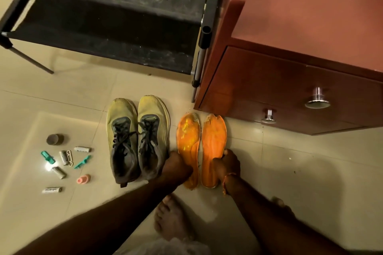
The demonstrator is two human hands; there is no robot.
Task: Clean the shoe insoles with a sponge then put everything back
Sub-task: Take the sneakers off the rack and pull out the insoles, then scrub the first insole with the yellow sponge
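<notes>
Two orange insoles lie side by side on the tiled floor, toes pointing away from me. The left insole [187, 136] has shiny yellowish patches; the right insole [213, 138] is worn at the toe. My left hand [176, 166] grips the heel half of the left insole, and my right hand [227, 164] grips the heel half of the right one, thumb on its outer edge. A pair of yellow-green running shoes with dark laces, the left shoe [122, 141] and the right shoe [152, 134], stands just left of the insoles. No sponge is clearly visible.
A black shoe rack [116, 16] stands behind the shoes, and a reddish wooden drawer cabinet [290, 89] is at the right. Small items lie at the left: a round dark pad [55, 139], teal clips [83, 161], small tubes. My bare feet [170, 217] are below.
</notes>
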